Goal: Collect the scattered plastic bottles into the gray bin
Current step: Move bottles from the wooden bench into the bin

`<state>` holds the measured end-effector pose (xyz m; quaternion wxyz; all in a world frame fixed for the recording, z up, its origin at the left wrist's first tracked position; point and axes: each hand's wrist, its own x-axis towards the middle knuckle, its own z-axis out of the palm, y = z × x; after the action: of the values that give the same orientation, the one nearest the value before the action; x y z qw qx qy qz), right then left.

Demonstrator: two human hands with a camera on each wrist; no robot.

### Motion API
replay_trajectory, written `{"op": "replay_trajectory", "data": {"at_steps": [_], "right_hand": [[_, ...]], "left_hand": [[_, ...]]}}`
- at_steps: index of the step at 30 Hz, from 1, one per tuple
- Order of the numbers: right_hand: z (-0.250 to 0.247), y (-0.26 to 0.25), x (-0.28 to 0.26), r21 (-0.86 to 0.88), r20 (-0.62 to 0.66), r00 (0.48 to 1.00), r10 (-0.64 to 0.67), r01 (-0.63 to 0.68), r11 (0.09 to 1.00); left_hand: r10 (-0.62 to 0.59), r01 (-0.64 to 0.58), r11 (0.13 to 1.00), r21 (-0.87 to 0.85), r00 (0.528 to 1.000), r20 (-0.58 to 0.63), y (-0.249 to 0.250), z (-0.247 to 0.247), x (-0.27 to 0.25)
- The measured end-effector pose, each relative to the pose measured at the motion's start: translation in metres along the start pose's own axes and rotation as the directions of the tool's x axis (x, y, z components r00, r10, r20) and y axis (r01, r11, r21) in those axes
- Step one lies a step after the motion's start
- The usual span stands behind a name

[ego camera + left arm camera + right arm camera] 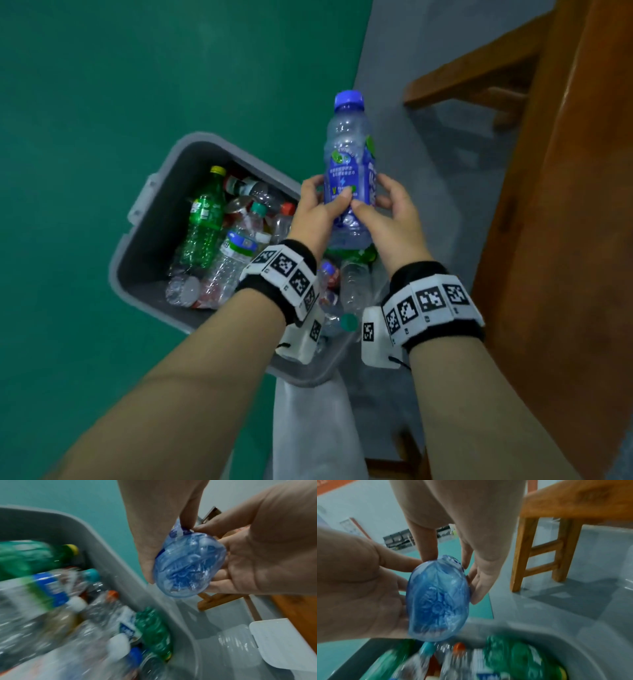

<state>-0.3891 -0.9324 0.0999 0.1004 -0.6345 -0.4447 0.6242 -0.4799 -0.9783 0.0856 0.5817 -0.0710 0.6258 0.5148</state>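
Observation:
A blue-tinted plastic bottle with a blue cap and blue label stands upright in the air above the right edge of the gray bin. My left hand grips its lower body from the left, and my right hand grips it from the right, thumbs nearly touching on the label. Both wrist views look up at the bottle's base, held between the two hands. The bin holds several bottles, among them a green one with a yellow cap and a clear one.
The bin stands on green floor beside gray floor. A wooden stool and a large wooden piece are close on the right. My light trouser leg is just below the bin.

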Motion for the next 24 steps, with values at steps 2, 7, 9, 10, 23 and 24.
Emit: {"op": "replay_trajectory", "data": {"at_steps": [2, 7, 9, 10, 23, 24], "right_hand": [[0.025, 0.02, -0.005, -0.07, 0.051, 0.998, 0.045, -0.042, 0.997], [0.084, 0.068, -0.02, -0.3, 0.151, 0.966, 0.209, -0.157, 0.941], [0.104, 0.088, -0.026, -0.379, 0.203, 0.942, 0.267, -0.176, 0.908], [0.111, 0.095, -0.03, -0.415, 0.231, 0.931, 0.284, -0.169, 0.894], [0.085, 0.166, -0.072, -0.66, -0.471, 0.839, 0.271, -0.539, 0.522], [0.08, 0.169, -0.073, -0.667, -0.489, 0.822, 0.29, -0.567, 0.483]], "left_hand": [[-0.033, 0.034, 0.999, 0.03, 0.999, -0.043, -0.013, -0.034, -0.001], [-0.094, 0.118, 0.97, 0.211, 0.988, -0.12, -0.05, -0.116, -0.009], [-0.059, 0.109, 0.919, 0.379, 0.988, -0.141, -0.062, -0.143, -0.008], [-0.011, 0.092, 0.852, 0.515, 0.987, -0.159, -0.068, -0.154, -0.006], [-0.078, -0.297, -0.142, 0.944, 0.954, 0.289, -0.095, -0.173, -0.012], [-0.13, -0.305, -0.215, 0.928, 0.95, 0.283, -0.1, -0.174, -0.011]]}}
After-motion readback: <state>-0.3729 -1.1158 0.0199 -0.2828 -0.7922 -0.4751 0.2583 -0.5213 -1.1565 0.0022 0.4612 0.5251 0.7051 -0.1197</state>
